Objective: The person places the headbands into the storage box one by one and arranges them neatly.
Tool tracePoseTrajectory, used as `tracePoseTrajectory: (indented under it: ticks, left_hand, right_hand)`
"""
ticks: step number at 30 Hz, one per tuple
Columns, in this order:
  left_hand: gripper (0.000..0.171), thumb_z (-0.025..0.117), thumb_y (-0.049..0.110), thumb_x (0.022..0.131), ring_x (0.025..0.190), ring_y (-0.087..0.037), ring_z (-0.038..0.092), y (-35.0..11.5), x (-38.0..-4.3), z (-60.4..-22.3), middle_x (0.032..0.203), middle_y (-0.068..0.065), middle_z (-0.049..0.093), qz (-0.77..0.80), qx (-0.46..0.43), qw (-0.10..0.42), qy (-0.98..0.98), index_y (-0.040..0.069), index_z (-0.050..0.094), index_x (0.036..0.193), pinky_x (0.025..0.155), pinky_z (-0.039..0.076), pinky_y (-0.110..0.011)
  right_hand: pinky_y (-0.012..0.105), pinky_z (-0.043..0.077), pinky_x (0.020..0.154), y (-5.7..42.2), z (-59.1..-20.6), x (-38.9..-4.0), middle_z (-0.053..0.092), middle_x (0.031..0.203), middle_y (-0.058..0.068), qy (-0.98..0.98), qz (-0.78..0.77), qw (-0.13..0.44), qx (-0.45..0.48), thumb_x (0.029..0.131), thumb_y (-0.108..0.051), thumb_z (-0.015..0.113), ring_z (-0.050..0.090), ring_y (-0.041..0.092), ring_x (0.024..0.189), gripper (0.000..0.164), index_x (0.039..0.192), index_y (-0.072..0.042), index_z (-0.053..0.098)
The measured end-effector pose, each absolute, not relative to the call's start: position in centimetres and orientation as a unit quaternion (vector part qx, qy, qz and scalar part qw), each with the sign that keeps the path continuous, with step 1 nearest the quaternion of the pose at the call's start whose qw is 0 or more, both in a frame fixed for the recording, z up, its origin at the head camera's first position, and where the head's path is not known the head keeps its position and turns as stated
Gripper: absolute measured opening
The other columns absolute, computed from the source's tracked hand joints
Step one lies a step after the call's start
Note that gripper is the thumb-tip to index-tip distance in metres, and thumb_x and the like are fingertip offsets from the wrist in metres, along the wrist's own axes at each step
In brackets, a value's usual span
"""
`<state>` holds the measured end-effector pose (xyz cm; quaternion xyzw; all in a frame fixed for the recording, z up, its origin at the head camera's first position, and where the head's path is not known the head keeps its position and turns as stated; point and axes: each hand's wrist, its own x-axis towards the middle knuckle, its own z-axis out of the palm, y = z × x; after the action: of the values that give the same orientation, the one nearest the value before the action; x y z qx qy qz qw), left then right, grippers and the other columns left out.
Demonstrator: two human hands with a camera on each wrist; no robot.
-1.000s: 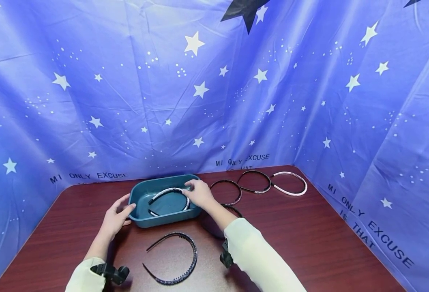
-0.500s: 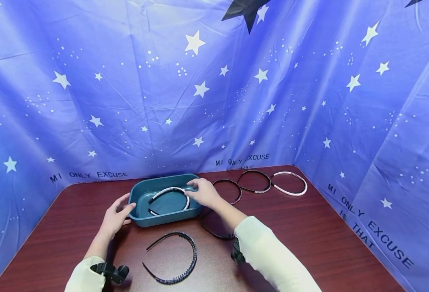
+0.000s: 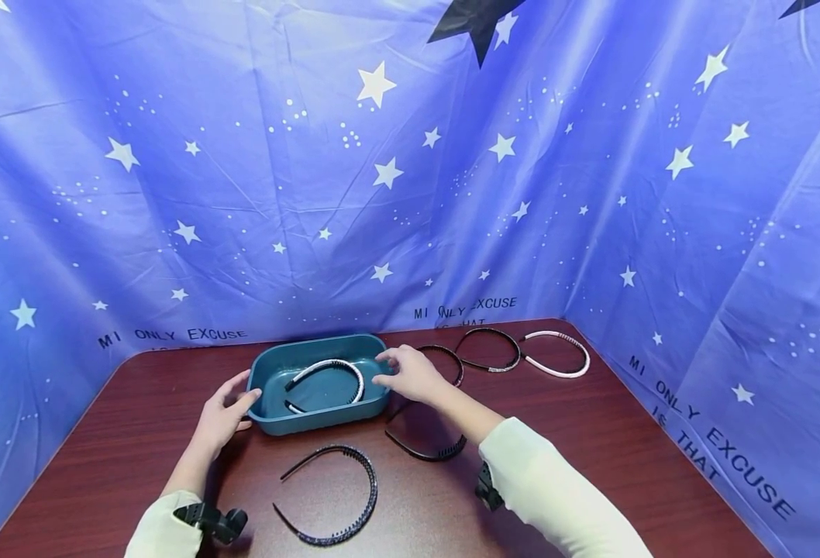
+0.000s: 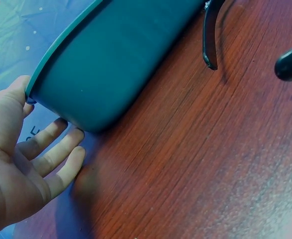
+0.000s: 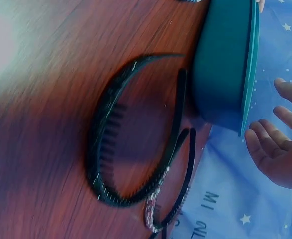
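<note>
A teal plastic bin (image 3: pixel 315 421) stands at the back left of the table. Inside it lies a white headband (image 3: pixel 361 380) with black inner teeth and dark tips. My left hand (image 3: pixel 219 417) holds the bin's left end. In the left wrist view, that thumb is at the rim and the fingers (image 4: pixel 66 164) are below, against the outer wall. Just above the bin's right end is my right hand (image 3: pixel 413 375), its fingers parted and holding nothing. A black headband (image 5: pixel 101 134) lies below the right forearm. Nearer the front lies a dark sparkly headband (image 3: pixel 370 496).
Further headbands lie in a row at the back right: a dark glittery one (image 3: pixel 460 373), a black one with a sparkly part (image 3: pixel 518 358) and a white one (image 3: pixel 584 364). A blue star-printed cloth (image 3: pixel 298 194) hangs behind the reddish-brown table (image 3: pixel 577 457).
My right hand has let go of the white headband and drawn to the right, out over the bin's end. The left hand has stayed on the bin.
</note>
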<state>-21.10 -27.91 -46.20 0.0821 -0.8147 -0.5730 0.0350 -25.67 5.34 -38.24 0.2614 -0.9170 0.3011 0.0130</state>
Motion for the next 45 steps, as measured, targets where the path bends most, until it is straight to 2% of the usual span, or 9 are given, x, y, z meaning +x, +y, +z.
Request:
tracePoseTrajectory:
  ticks: [7, 17, 26, 35, 45]
  left_hand:
    - [0.062, 0.053, 0.040, 0.094, 0.096, -0.015, 0.060, -28.0, -21.1, -46.3, 0.130, -0.027, 0.048, -0.570, 0.083, 0.031, -0.817, 0.016, 0.029, 0.147, 0.081, 0.056, -0.041]
    - [0.061, 0.054, 0.039, 0.094, 0.087, -0.005, 0.059, -28.0, -21.1, -46.2, 0.129, -0.025, 0.048, -0.579, 0.081, 0.035, -0.811, 0.016, 0.031, 0.146, 0.079, 0.057, -0.038]
    - [0.060, 0.054, 0.037, 0.094, 0.086, -0.006, 0.060, -28.0, -21.1, -46.1, 0.127, -0.026, 0.049, -0.579, 0.080, 0.041, -0.810, 0.015, 0.032, 0.145, 0.078, 0.057, -0.037]
    - [0.059, 0.055, 0.035, 0.094, 0.082, -0.004, 0.060, -27.9, -21.2, -46.3, 0.125, -0.026, 0.050, -0.578, 0.079, 0.047, -0.811, 0.014, 0.033, 0.145, 0.074, 0.058, -0.034]
    - [0.059, 0.055, 0.035, 0.094, 0.085, -0.003, 0.060, -27.9, -21.2, -46.3, 0.125, -0.026, 0.050, -0.580, 0.077, 0.048, -0.810, 0.014, 0.033, 0.145, 0.073, 0.057, -0.032]
  right_hand:
    - [0.032, 0.048, 0.075, 7.4, -38.6, -26.0, 0.062, 0.097, 0.011, -0.918, 0.295, 0.018, 0.265, 0.081, -0.024, 0.072, 0.060, 0.023, 0.090, 0.036, 0.112, -0.007, 0.065]
    - [0.038, 0.048, 0.083, 10.5, -39.0, -25.9, 0.064, 0.102, 0.012, -0.926, 0.276, 0.028, 0.256, 0.080, -0.024, 0.072, 0.060, 0.028, 0.097, 0.034, 0.110, -0.008, 0.066]
    - [0.039, 0.049, 0.082, 13.2, -39.9, -25.6, 0.063, 0.103, 0.014, -0.933, 0.267, 0.009, 0.242, 0.081, -0.024, 0.072, 0.059, 0.024, 0.096, 0.033, 0.108, -0.007, 0.066]
    - [0.035, 0.050, 0.076, 15.7, -41.2, -25.5, 0.067, 0.096, 0.015, -0.935, 0.261, 0.001, 0.241, 0.078, -0.021, 0.074, 0.062, 0.027, 0.090, 0.035, 0.105, 0.001, 0.066]
    - [0.043, 0.049, 0.083, 17.4, -42.4, -25.3, 0.067, 0.098, 0.012, -0.949, 0.231, -0.006, 0.216, 0.076, -0.019, 0.076, 0.061, 0.027, 0.095, 0.035, 0.105, -0.003, 0.067]
